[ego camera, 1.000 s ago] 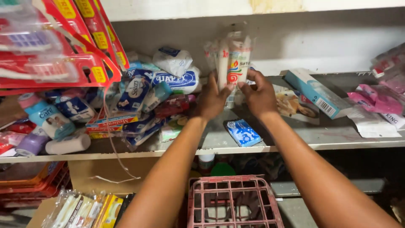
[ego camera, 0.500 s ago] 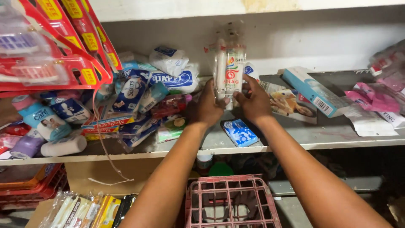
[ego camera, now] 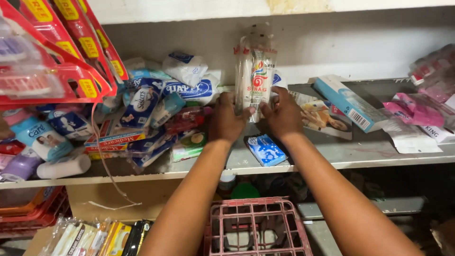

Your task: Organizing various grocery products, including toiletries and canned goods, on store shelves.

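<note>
Lower now than half a second ago, the clear packet [ego camera: 254, 76] has come down a touch toward the shelf [ego camera: 360, 151], and both my hands have closed in tighter round its bottom end.

Head view, the only one I've got: my left hand [ego camera: 226, 119] is wrapped on the packet's lower left side, fingers curled against the plastic. My right hand [ego camera: 283, 115] clamps the lower right side, thumb pressing the front. So both hands are gripping that one packet, which stands upright above the shelf, close to the back wall. I can't tell whether its base touches the shelf board.

Just below the packet, lying flat on the shelf between my wrists, is a small blue sachet [ego camera: 266, 150]. Left of the packet sits a heap of blue and white pouches [ego camera: 142, 102], and further left, red carded packs [ego camera: 71, 52] hang at a slant. Right of the packet lies a long light-blue box [ego camera: 345, 102], and beyond it some pink wrappers [ego camera: 417, 106]. Under the packet, below the shelf edge, there's a red plastic crate [ego camera: 258, 227] between my forearms.
</note>
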